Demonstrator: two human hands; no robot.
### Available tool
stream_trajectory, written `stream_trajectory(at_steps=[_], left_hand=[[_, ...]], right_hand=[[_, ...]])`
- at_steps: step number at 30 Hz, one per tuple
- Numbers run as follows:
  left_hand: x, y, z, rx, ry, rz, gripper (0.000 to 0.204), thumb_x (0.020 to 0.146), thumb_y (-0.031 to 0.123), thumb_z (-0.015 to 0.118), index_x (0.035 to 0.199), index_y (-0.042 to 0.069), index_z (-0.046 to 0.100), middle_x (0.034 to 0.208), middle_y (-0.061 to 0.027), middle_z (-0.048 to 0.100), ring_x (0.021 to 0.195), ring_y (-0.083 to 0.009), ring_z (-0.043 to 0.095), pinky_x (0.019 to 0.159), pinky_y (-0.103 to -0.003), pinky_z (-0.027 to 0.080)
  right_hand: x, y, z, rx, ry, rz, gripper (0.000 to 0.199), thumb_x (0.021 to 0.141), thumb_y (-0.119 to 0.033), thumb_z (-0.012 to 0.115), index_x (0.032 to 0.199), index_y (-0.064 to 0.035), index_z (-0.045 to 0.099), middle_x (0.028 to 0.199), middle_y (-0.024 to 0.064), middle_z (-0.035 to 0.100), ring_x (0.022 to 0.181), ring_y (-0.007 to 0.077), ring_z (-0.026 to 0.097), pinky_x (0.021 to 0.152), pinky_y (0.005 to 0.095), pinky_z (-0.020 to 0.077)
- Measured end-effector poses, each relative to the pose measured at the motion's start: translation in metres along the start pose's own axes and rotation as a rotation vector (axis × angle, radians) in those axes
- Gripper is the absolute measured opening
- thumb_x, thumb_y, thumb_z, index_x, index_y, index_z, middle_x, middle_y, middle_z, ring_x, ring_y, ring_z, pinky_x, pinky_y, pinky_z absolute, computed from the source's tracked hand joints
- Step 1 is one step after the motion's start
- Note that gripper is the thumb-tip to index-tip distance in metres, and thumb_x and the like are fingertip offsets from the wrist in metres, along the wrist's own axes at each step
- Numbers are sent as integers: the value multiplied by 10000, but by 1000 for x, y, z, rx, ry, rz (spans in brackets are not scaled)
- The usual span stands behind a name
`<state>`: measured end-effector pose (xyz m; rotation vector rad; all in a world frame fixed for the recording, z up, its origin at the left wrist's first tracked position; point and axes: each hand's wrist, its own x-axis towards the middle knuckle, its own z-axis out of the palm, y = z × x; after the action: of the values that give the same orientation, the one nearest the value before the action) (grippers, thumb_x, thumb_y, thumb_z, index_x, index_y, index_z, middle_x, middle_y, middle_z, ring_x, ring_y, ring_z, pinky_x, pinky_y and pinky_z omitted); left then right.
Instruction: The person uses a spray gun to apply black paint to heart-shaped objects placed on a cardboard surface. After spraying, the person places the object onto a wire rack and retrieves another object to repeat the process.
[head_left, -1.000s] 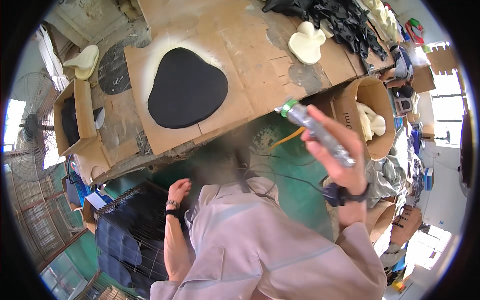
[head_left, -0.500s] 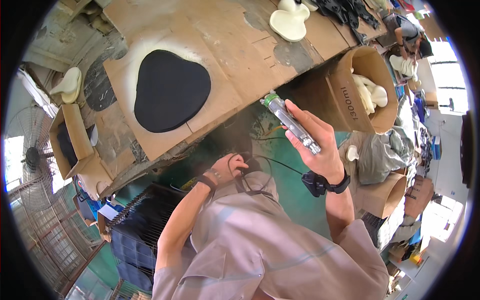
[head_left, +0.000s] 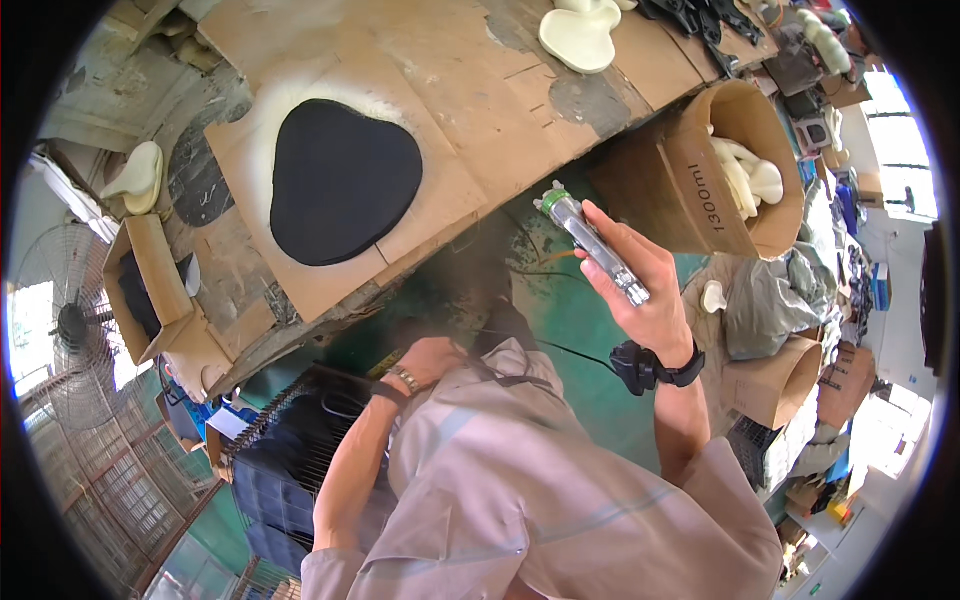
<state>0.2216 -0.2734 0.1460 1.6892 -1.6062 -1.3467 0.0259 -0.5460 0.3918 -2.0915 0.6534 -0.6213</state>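
My right hand [head_left: 648,285] is closed around a silvery spray gun [head_left: 592,245] with a green ring near its tip, held past the table's front edge. Down at my lap, my left hand [head_left: 432,362] is curled beside the dark strap of my apron; whatever its fingers grip is hidden. A black, rounded three-lobed seat pad [head_left: 345,183] lies flat on cardboard [head_left: 455,150], ringed by a pale sprayed haze. Neither hand touches the pad.
Cream foam seat pieces [head_left: 578,38] and black parts [head_left: 700,22] sit at the table's far side. To the right stands a large carton [head_left: 680,185] with cream pieces inside. A small open box [head_left: 150,285] and a fan [head_left: 70,325] are at the left. A dark cable [head_left: 580,357] crosses near my right wrist.
My left hand has drawn back lower and left, and the cable loops that were around it no longer show there. My right hand has shifted slightly right with the spray gun.
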Motion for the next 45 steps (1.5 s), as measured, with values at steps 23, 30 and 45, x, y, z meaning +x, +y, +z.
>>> stream_trajectory(at_steps=[23, 30, 45], left_hand=[[45, 12, -25, -412, 264, -101, 443, 910, 27, 676, 1344, 93, 621, 1260, -104, 690, 1066, -206, 694, 894, -324, 543], [19, -30, -16, -63, 168, -349, 569, 887, 81, 606, 1447, 114, 509, 1001, -124, 751, 990, -282, 716, 908, -355, 547], [-193, -197, 170, -482, 665, -879, 218, 844, 207, 688, 1020, 107, 769, 1014, -63, 759, 930, -229, 723, 774, -307, 578]], right_hand=[[8, -14, 13, 14, -83, -74, 682, 768, 111, 713, 1418, -11, 544, 976, 191, 671, 798, 343, 644, 724, 357, 526], [5, -67, -6, -43, -167, -43, 640, 766, 107, 663, 1390, 2, 563, 983, 197, 666, 826, 375, 648, 746, 362, 527], [11, -105, -17, -62, -253, -54, 630, 763, 86, 730, 1371, -4, 592, 961, 183, 696, 789, 296, 684, 713, 324, 534]])
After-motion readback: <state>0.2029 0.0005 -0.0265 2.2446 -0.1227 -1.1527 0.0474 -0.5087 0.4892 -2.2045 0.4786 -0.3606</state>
